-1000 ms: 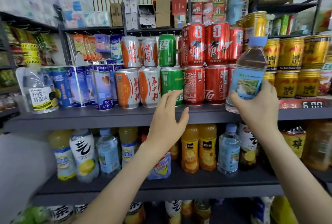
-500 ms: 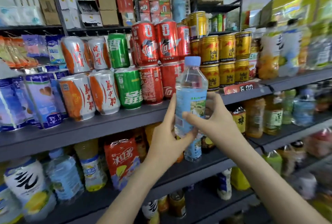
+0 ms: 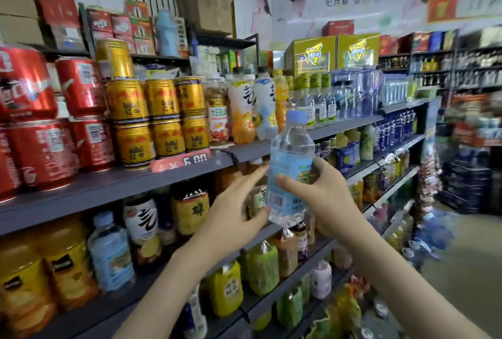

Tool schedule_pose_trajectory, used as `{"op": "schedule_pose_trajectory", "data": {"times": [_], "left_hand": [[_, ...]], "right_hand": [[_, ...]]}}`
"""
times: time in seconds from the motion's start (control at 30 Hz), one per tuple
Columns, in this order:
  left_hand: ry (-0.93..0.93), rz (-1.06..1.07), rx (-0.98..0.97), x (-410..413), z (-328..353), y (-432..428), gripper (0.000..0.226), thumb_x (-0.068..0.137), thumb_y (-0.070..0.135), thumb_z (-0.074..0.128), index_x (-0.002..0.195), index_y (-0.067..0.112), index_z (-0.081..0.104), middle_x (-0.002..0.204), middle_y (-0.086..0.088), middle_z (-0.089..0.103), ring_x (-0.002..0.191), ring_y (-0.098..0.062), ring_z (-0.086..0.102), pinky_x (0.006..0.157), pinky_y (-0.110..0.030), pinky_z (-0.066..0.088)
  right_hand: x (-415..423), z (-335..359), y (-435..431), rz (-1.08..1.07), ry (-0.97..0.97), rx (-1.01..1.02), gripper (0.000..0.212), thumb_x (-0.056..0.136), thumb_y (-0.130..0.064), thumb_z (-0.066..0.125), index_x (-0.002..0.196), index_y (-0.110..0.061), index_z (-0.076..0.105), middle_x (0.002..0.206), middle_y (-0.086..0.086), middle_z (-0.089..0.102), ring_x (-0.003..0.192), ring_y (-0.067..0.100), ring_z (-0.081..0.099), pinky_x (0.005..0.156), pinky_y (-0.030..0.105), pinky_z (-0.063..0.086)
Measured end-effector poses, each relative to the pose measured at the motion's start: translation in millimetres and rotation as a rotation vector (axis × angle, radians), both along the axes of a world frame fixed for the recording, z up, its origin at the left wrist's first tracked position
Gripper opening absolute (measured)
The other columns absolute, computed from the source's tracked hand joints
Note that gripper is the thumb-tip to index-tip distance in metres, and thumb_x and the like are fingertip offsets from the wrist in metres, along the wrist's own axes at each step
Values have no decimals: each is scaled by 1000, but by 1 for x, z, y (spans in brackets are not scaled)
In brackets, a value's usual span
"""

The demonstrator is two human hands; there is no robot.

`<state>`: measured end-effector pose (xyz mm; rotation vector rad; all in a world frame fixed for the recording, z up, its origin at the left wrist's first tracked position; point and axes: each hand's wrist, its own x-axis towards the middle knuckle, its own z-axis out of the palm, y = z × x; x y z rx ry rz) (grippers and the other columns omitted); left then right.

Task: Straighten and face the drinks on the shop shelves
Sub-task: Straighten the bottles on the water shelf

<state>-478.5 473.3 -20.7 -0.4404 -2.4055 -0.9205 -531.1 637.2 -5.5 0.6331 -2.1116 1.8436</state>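
A clear water bottle with a pale blue cap and light blue label stands upright in the air in front of the grey shelf edge. My right hand grips its lower half from the right, thumb across the label. My left hand touches the bottle's bottom left side with its fingertips, fingers spread. Behind it, gold cans and red cola cans are stacked two high on the upper shelf.
Juice and tea bottles stand right of the gold cans. The lower shelves hold orange juice bottles, a small water bottle and green drinks. A red price tag sits on the shelf edge. The aisle floor lies to the right.
My view has swung right along the shelves. The bottle left the upper shelf and now sits lower, in front of the shelf edge. My left hand came off the shelf onto the bottle.
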Motion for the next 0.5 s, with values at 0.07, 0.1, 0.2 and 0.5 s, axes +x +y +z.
{"op": "schedule_pose_trajectory", "data": {"times": [0.07,0.1,0.2,0.5], "left_hand": [[47,53,-9,-44,2,47,59,91,25,59,141,40,33,140,16,41,124,-3,45,104,-34,43],[57,87,-5,-65,3,70,57,91,26,58,141,38,35,141,13,42,124,-7,46,103,-36,43],[83,149,-19,-128,4,129,55,90,29,58,141,29,38,139,6,46,124,-14,48,102,-37,43],[86,307,-199,-302,9,220,53,94,39,48,143,27,30,143,5,39,126,-16,43,96,-31,40]], "right_hand": [[-31,0,51,-38,14,36,37,76,-27,77,107,-22,58,99,-10,68,83,-1,64,64,15,53],[-47,1,74,-55,17,49,37,76,-27,77,107,-21,58,99,-10,67,82,-2,63,60,12,50],[-95,0,134,-113,16,49,37,76,-29,77,106,-22,57,96,-11,66,82,-1,62,57,11,50],[-272,-4,244,-168,0,-23,36,77,-27,76,107,-20,58,96,-10,66,82,2,63,67,22,54]]}}
